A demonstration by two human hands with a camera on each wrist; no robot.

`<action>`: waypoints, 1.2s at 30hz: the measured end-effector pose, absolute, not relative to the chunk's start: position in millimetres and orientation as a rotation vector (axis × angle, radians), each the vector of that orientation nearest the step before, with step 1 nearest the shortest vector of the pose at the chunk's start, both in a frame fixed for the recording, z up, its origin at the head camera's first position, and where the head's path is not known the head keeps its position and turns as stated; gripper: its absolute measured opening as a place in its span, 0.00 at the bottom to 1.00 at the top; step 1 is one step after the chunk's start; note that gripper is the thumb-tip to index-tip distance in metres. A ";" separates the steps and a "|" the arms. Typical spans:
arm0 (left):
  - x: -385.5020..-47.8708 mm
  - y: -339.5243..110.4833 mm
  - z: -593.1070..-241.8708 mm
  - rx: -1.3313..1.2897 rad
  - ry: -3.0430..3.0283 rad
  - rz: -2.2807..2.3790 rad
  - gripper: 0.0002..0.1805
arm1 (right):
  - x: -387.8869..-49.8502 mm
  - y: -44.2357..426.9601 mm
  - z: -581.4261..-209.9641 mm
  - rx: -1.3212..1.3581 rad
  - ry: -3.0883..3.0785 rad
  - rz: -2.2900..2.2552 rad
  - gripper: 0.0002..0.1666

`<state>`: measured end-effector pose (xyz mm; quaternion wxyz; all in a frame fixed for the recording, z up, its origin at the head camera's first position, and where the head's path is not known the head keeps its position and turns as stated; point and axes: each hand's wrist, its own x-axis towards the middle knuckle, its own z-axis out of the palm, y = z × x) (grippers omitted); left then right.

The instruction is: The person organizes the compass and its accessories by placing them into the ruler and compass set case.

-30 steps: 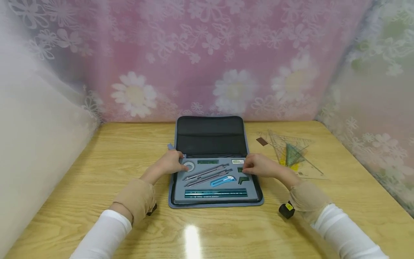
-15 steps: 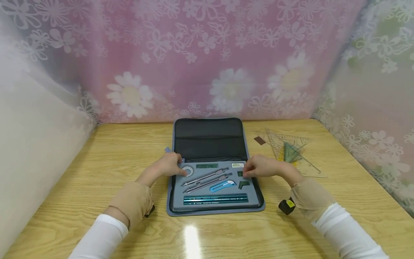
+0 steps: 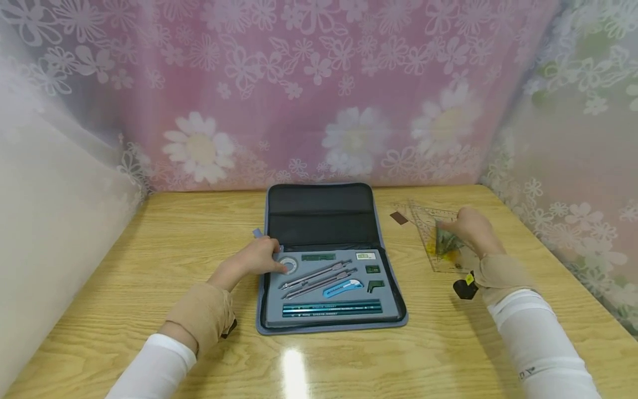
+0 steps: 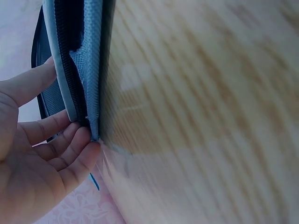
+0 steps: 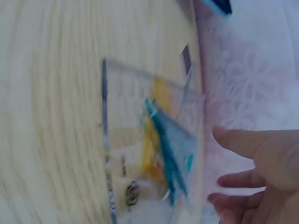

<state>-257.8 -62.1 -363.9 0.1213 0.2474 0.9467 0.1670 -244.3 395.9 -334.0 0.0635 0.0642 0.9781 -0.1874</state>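
An open zip case (image 3: 321, 227) with a grey tray lies mid-table. My left hand (image 3: 255, 258) grips its left side, thumb over the tray beside a round white ring (image 3: 288, 265) and fingers against the zipped edge in the left wrist view. My right hand (image 3: 476, 230) hovers at clear triangular rulers (image 3: 430, 235) and a green triangular piece (image 3: 445, 244). In the right wrist view its fingers are relaxed and apart from the clear ruler (image 5: 128, 112). The tray bears two compasses (image 3: 319, 281), a blue utility knife (image 3: 343, 287) and pencils (image 3: 331, 308).
Also set in the tray are a white eraser (image 3: 365, 256), a green sharpener (image 3: 372, 269), a green angled piece (image 3: 375, 285) and a green strip (image 3: 318, 257). A small brown rectangle (image 3: 399, 218) lies right of the lid. A floral curtain (image 3: 279, 100) stands behind the table.
My right hand has left the sharpener at the tray's right side and moved right to the rulers. The sharpener is now fully in sight. My left hand keeps its grip on the case.
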 end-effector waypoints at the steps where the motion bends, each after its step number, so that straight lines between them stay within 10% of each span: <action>1: -257.8 -62.5 -364.2 0.721 2.762 0.491 0.31 | -244.7 399.1 -335.5 0.220 2.925 -0.565 0.26; 16: -269.6 -69.5 -366.7 0.744 2.729 0.666 0.24 | -256.1 412.8 -353.2 0.306 2.790 -0.651 0.26; 30: -365.3 -80.7 -407.3 0.063 2.777 1.260 0.29 | -255.4 411.8 -354.0 0.216 2.909 -0.932 0.29; 36: -339.2 -67.5 -380.1 -0.087 2.583 1.501 0.21 | -267.3 394.1 -330.9 0.183 2.912 -1.247 0.23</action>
